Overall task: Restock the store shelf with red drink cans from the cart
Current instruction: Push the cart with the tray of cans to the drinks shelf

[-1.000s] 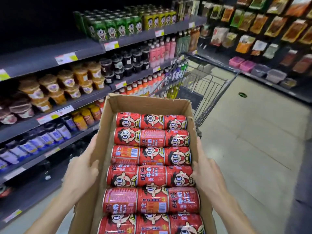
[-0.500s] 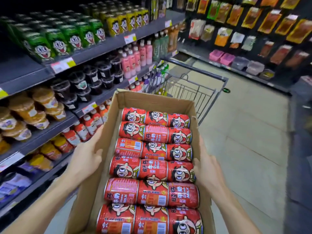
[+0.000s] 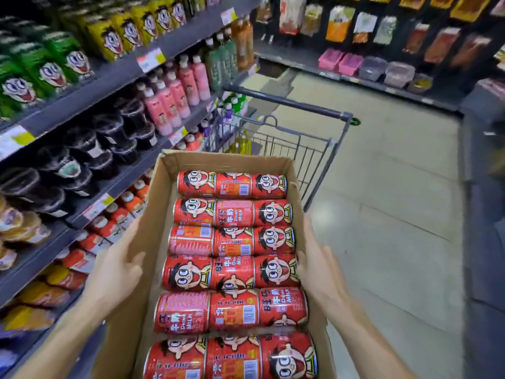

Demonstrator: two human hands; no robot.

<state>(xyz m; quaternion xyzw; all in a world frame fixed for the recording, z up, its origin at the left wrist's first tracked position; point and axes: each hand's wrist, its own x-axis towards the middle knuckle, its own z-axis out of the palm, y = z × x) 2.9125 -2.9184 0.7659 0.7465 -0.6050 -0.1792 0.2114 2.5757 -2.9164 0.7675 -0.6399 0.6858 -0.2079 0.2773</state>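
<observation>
An open cardboard box (image 3: 161,212) fills the lower middle of the head view, packed with several rows of red drink cans (image 3: 232,242) lying on their sides, three across. My left hand (image 3: 114,272) is pressed flat against the box's left wall. On the right wall my right hand (image 3: 319,272) grips the box the same way. The box is held in the air in front of a wire shopping cart (image 3: 300,149). The store shelf (image 3: 114,77) runs along the left, close to the box.
The shelf holds green and yellow cans on top, dark cups and pink bottles below, then orange-capped bottles. Hanging snack packs and pink and grey tubs (image 3: 349,62) line the far wall. Bare tiled floor (image 3: 396,214) lies to the right of the cart.
The box has stayed in both hands while the view has moved forward along the aisle; the shelf goods slid left and closer, and the cart is nearer.
</observation>
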